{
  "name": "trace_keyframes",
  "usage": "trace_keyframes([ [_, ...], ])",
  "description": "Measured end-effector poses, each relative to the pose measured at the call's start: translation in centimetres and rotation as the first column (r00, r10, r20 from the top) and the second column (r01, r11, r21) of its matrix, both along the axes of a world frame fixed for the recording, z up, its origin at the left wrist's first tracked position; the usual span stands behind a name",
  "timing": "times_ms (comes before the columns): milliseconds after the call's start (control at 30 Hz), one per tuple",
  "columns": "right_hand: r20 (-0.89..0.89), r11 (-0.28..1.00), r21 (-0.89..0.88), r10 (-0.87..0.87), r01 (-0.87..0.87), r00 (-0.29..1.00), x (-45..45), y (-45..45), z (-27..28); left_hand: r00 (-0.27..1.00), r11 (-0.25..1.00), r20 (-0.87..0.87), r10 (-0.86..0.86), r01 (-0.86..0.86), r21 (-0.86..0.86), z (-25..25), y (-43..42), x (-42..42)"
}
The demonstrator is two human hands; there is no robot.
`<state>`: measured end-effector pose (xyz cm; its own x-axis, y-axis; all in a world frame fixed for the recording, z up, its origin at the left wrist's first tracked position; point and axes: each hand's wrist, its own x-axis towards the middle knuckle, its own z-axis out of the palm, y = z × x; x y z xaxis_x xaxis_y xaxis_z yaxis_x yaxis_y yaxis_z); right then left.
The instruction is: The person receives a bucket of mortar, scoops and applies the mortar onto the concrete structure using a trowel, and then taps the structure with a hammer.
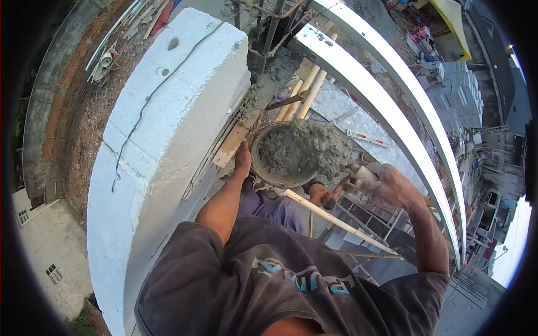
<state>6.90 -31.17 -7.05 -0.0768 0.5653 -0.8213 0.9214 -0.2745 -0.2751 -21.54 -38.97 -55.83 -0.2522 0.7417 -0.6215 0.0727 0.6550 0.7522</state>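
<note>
A round bucket [288,182] of wet grey mortar [280,148] is in front of my body. My left hand [243,158] is at its left rim, beside a wooden board [231,144]; the fingers are partly hidden there. To the right of the bucket, my right hand [381,182] is closed round a pale handle [365,177]. A heap of mortar [325,148] lies over the bucket's right side and hides whatever the handle joins. Past the bucket, grey mortar [280,75] covers the wall top around upright steel bars [273,28].
A white block wall [162,101] rises on the left. Long white curved beams [381,106] arch on the right. Below are a spirit level [367,138], wooden poles [336,221], metal scaffolding [370,218] and another person's arm [324,196].
</note>
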Motion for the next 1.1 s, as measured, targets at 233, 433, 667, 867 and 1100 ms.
trace_keyframes([
  [233,0.112,0.937,0.108,0.320,-0.331,0.941,-13.0,14.1,4.3,0.996,0.999,0.080,0.033,-0.030,-0.040,3.5,0.3,0.8],
  [433,0.331,0.681,0.160,0.645,-0.714,0.689,-12.3,15.8,3.3,0.968,0.974,0.200,0.149,-0.108,-0.201,7.9,1.1,0.2],
  [667,0.157,0.963,0.077,0.243,-0.257,0.957,1.6,4.8,-4.0,0.996,0.989,0.094,-0.006,0.019,-0.146,8.6,1.9,1.7],
  [867,0.401,0.917,0.023,0.356,-0.398,0.844,8.6,-3.1,-28.9,0.996,0.997,0.050,-0.070,0.071,-0.012,9.7,0.3,5.4],
  [1100,0.233,0.953,0.092,0.261,-0.288,0.937,5.5,-2.1,-39.4,0.998,0.986,0.023,-0.050,0.046,0.159,9.3,1.8,6.1],
])
